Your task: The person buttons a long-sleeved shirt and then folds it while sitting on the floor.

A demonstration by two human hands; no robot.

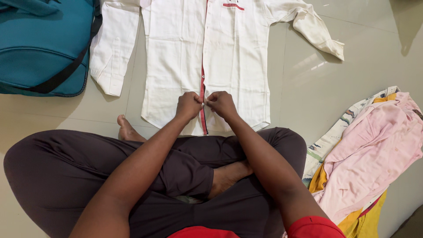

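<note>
Fabric worries us: our left hand (188, 105) and right hand (221, 105), both pinched shut on the white shirt (233, 57) placket, may pucker it if tugged unevenly.

Open floor to your right of the shirt, crowded on the left and near right

Your hands have bare tile (304, 88) to pass over between the white shirt (176, 57) and the pile of clothes (374, 150) at near right. At far left, the teal bag (39, 44) lies just beside the shirt's left sleeve (112, 48), leaving little room. Your crossed legs (88, 172) block the near side, touching the shirt's hem.
</note>
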